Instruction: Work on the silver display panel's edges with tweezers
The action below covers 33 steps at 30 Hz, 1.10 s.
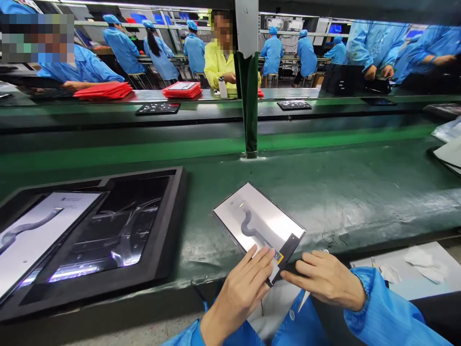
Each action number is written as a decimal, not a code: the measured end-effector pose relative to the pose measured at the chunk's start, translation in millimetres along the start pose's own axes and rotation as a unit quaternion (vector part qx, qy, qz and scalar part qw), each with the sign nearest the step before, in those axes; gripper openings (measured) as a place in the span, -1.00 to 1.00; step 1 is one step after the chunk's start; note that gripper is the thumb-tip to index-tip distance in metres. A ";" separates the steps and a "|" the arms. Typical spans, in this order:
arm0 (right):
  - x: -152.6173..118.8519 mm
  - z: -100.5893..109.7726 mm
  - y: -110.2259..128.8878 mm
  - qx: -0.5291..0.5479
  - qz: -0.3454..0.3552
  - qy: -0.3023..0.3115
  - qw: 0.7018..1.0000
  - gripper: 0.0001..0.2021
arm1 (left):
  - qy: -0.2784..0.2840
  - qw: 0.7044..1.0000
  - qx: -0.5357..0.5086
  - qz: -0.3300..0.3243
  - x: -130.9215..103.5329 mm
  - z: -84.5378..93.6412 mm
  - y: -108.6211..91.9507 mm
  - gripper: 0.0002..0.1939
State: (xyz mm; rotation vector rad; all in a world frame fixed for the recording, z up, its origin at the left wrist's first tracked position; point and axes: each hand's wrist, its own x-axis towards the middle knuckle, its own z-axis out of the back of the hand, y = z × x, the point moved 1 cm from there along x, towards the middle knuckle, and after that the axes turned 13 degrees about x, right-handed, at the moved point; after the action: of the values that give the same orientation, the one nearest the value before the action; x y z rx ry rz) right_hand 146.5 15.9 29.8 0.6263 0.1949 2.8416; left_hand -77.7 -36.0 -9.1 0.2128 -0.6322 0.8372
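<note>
A flat display panel (264,211) with a silvery back and a grey curved ribbon cable (246,222) lies tilted at the near edge of the green bench. My left hand (245,286) rests on its lower part, fingers stretched out over the surface beside a yellow-edged connector strip. At the panel's lower right corner is my right hand (324,278), its index finger pointing to the dark edge and its other fingers curled. A thin pointed tool (303,300) sticks out below the right palm.
A black foam tray (173,211) with panels fills the bench's left side. A green post (251,110) stands ahead. Beyond it run a conveyor with dark panels, red stacks (182,90) and several people. White sheets (421,264) lie at the lower right.
</note>
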 end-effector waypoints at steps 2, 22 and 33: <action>1.2 0.0 -1.0 0.003 0.005 -0.003 1.000 -0.65 | -0.004 1.000 0.002 0.000 0.4 0.3 -0.3 -0.70; -0.6 -6.4 5.4 -0.005 0.011 -0.011 1.000 -0.71 | 0.003 1.000 0.009 0.005 -0.9 -0.8 -1.5 -0.70; -1.1 -9.6 12.9 -0.021 0.023 0.005 0.999 -0.66 | -0.004 1.000 0.019 0.003 -0.3 -1.1 -3.0 -0.71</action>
State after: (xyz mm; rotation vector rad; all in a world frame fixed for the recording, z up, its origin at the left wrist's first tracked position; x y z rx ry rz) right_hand 140.9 2.4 23.0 0.6153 0.1228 2.8857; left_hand -75.1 -37.8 -9.9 0.2492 -0.6249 0.8557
